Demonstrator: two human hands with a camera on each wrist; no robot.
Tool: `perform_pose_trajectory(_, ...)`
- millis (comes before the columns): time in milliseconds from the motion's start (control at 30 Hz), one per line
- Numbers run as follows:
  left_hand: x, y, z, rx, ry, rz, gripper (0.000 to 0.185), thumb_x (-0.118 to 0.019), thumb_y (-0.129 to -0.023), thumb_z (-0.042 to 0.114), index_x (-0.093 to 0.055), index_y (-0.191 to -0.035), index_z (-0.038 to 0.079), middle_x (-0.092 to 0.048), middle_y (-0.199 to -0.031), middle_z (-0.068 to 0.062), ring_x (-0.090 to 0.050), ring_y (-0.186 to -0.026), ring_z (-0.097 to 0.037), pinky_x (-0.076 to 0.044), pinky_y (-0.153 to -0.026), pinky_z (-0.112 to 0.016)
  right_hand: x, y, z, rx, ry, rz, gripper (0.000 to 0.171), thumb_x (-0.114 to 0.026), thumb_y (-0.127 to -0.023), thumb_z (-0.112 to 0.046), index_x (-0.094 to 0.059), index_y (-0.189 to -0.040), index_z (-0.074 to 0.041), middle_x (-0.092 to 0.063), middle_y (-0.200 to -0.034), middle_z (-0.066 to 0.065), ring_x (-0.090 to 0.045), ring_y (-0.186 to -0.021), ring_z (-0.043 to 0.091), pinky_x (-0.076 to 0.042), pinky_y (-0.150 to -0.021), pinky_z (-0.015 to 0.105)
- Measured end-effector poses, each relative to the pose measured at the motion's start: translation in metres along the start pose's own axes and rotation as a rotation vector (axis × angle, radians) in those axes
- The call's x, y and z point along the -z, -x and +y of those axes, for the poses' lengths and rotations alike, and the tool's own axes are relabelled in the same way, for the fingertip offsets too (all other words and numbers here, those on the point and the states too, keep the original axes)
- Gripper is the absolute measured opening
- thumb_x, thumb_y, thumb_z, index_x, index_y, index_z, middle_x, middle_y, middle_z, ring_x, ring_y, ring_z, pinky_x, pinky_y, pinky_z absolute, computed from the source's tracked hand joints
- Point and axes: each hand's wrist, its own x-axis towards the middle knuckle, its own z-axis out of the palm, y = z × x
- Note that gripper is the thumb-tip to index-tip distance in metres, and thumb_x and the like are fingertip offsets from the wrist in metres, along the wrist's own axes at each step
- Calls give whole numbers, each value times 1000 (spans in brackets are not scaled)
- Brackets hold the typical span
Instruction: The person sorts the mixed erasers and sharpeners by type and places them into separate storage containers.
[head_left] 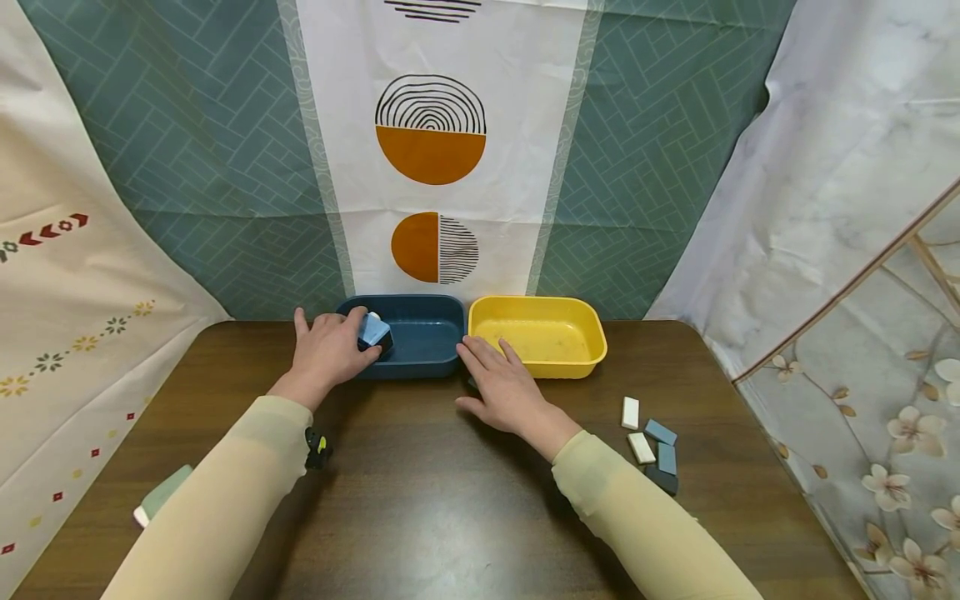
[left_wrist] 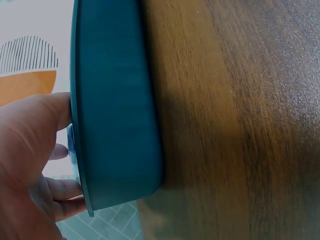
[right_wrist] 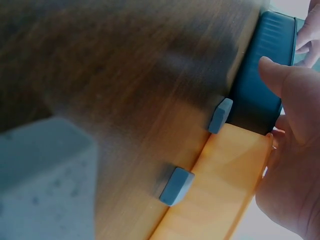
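Note:
My left hand [head_left: 326, 350] reaches over the left end of the dark blue bin [head_left: 427, 367]. Between its thumb and fingers it grips a few small blocks [head_left: 374, 330], light blue and black, with a bit of white behind. In the left wrist view the bin wall [left_wrist: 117, 100] hides most of what the fingers hold. My right hand [head_left: 502, 387] lies with fingers extended where the blue bin meets the yellow bin [head_left: 558, 370]. Below it, in the right wrist view, a blue-grey block [right_wrist: 220, 115] sits against the bins. Another blue-grey block [right_wrist: 177, 186] stands beside the yellow one.
White blocks [head_left: 631, 412], blue-grey blocks [head_left: 667, 457] and a dark block [head_left: 662, 479] lie in a loose group on the right of the wooden table [head_left: 420, 508]. A green and white object [head_left: 163, 496] rests at the left, partly behind the sleeve. Patterned cloths hang behind the table.

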Motion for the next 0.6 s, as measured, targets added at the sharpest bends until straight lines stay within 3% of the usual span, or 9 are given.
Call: perform_pose_trajectory(600,1,4,-4,-20,-12,-4,71,-70,-107,41,-47,-165,7,-47,-163,-32,-36,-153,-54,5,-124,-82,1,0,0,-2,-12,-3,93,-69,-107,-56,-26,-176,-12,-21,-184,8,-19,-169,25,-7,-137,51)
